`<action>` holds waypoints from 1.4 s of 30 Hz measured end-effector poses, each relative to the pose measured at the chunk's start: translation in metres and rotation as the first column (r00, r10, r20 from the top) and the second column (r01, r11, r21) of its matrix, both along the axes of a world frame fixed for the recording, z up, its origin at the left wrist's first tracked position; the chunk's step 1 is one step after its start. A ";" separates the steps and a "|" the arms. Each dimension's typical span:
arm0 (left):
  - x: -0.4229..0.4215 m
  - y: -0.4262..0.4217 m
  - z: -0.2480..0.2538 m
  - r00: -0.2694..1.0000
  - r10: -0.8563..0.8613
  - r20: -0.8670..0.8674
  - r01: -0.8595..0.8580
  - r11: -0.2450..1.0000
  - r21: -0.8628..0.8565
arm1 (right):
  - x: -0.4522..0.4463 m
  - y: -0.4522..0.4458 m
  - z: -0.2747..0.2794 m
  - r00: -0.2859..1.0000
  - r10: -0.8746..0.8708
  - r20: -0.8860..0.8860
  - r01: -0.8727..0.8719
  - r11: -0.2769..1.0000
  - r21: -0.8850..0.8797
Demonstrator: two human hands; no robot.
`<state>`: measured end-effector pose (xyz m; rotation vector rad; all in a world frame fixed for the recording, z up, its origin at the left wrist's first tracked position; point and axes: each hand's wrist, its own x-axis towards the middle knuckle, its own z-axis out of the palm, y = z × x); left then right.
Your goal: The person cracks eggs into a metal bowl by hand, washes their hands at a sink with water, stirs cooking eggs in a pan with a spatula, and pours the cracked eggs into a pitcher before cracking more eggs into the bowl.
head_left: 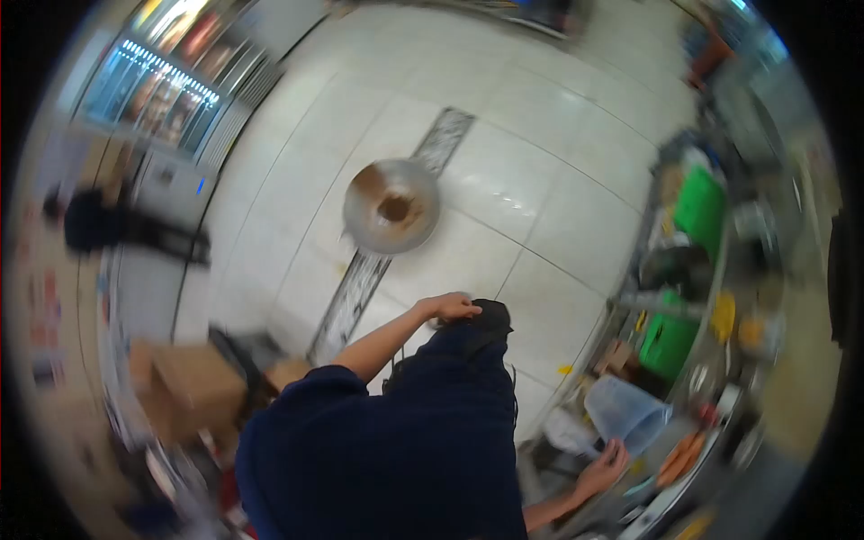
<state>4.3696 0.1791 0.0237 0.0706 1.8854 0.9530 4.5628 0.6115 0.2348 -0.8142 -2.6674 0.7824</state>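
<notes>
My left hand (453,307) is in front of my body with its fingers curled, right against a black thing (491,315) at the front of my dark clothing. What lies inside those fingers, if anything, is hidden. Low on the right, my right hand (601,470) has its fingers bent at the edge of a translucent plastic tub (621,412), which is tilted over beside the shelf and appears pinched at the rim. A wide metal pan (416,236) with brown residue sits on the floor ahead, apart from both hands.
A dark drain strip (445,135) crosses the tiled floor (531,171). Along the right stands a cluttered rack with green crates (698,211). At left are a cardboard box (193,387), a lit display fridge (162,94) and another person (94,220) in dark clothes.
</notes>
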 end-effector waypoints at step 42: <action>0.663 -0.088 -0.305 -0.720 0.280 -0.635 -0.479 -0.862 0.164 | -0.085 -0.359 -0.223 -0.659 0.721 0.213 -0.751 -0.615 -0.241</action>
